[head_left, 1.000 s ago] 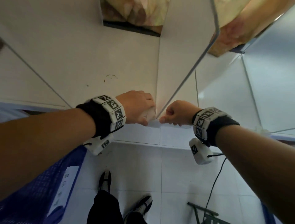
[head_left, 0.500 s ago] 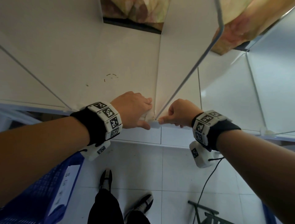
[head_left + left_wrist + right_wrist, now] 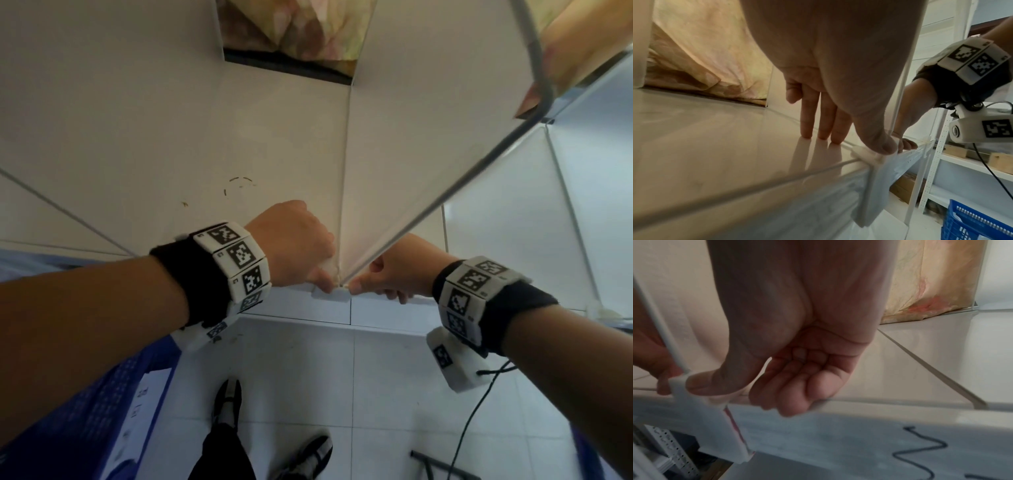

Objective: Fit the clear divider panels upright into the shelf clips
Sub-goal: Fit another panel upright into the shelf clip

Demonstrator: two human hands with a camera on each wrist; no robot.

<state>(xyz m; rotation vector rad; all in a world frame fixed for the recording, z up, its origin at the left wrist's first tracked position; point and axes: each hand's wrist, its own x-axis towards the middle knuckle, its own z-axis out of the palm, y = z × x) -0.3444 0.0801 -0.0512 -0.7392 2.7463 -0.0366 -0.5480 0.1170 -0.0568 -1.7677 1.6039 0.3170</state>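
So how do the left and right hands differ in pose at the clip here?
The left hand has three fingers straight, tips on the shelf top; the right hand has its fingers curled into the palm. The left hand stands left of the clear divider panel, the right hand on its right. Both thumbs press the white clip at the shelf's front edge.

Soft daylight comes from the right in the head view, where the white shelf (image 3: 137, 113) is evenly lit and brightest toward its right edge, while straight lines bow strongly near the picture's corners. In the left wrist view the left hand (image 3: 830, 68) is backlit and dark, its fingers (image 3: 805, 123) casting soft shadows on the glossy surface, and the near shelf edge is smeared out of focus. The right wrist view is dimmer and grainier; the right hand (image 3: 797, 340) is shadowed and the foreground blurred.
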